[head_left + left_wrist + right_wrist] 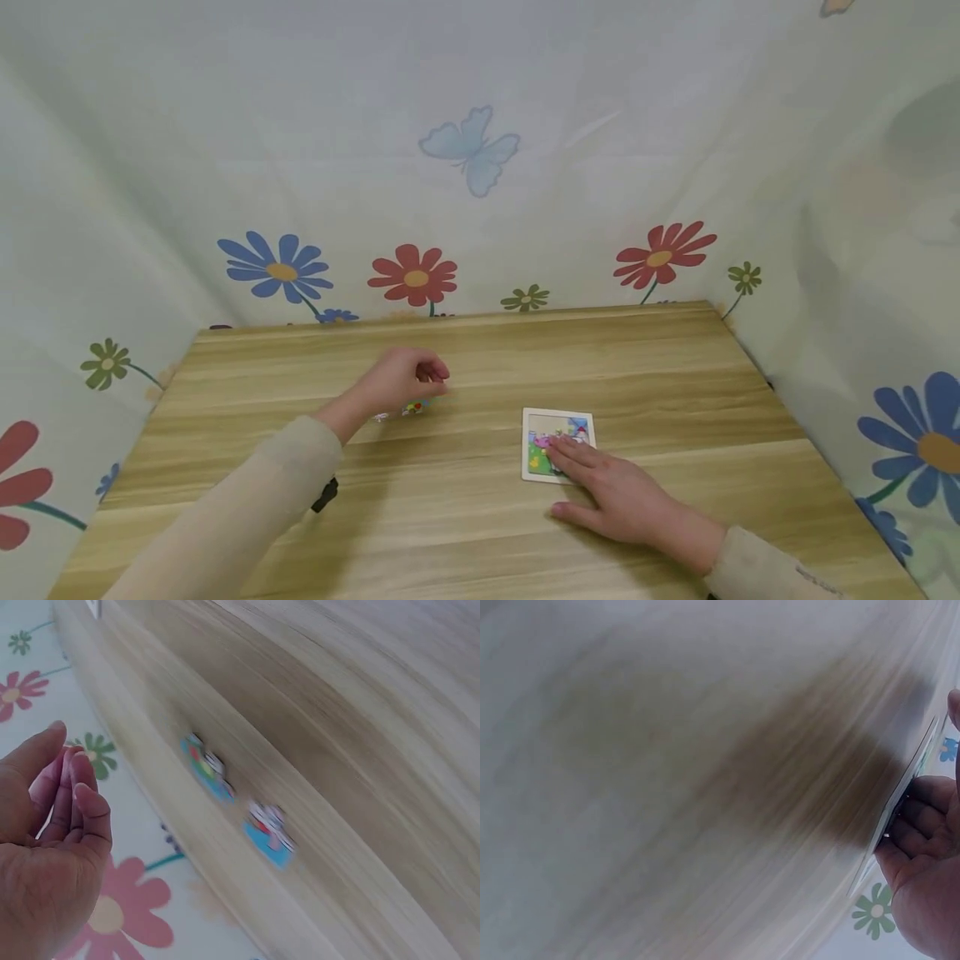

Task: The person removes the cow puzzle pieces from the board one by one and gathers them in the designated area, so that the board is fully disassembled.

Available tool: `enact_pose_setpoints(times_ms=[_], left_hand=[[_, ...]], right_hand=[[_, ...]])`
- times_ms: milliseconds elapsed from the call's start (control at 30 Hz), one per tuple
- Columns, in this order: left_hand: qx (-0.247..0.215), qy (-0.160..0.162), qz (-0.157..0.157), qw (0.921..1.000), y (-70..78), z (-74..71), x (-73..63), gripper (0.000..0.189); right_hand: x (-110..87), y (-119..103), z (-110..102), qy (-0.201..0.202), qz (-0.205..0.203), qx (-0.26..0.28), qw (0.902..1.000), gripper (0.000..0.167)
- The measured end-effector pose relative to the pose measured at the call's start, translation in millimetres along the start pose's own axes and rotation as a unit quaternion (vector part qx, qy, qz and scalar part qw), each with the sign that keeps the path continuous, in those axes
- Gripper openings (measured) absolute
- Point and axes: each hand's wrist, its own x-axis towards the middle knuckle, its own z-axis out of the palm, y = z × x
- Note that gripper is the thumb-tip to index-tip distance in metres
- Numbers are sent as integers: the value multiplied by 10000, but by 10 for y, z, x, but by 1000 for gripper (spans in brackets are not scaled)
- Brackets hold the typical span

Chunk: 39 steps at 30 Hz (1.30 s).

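Note:
A small square picture puzzle in a white frame [559, 412] lies on the table, right of centre. My right hand [624, 497] rests on it with fingers straight, covering its lower right part. In the right wrist view the frame [901, 796] shows edge-on beneath those fingers. My left hand [396, 382] hovers over colourful puzzle pieces [414, 408], which it partly hides. The left wrist view shows two loose pieces, one blue and green [206, 768], another blue with black and white [270, 835]. That hand's fingers [81, 776] bend loosely, thumb apart, with nothing seen between them.
The wood-grain table [465, 533] has its far edge against a pale curtain [570, 100] printed with flowers and a butterfly. More curtain hangs at both sides. A small black object [325, 495] shows by the left sleeve.

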Motion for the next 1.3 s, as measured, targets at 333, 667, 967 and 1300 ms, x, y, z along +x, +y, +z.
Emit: enact_pose_setpoints(times_ms=[333,667,967,1300], left_hand=[[-139,-187,461,9987,442,302,354,17],[-480,-469,778,9947,694,582,585,17],[-615,-663,919,9917,832,792,731,21],[-853,-1124,670,9877,949,1035,842,25]], right_hand=[[10,17,8,-29,-10,-1,10000,74],[22,15,41,84,-65,-68,9999,75],[-44,49,0,131,34,-153,9998,75],[-171,146,-78,-41,229,-75,9997,74]])
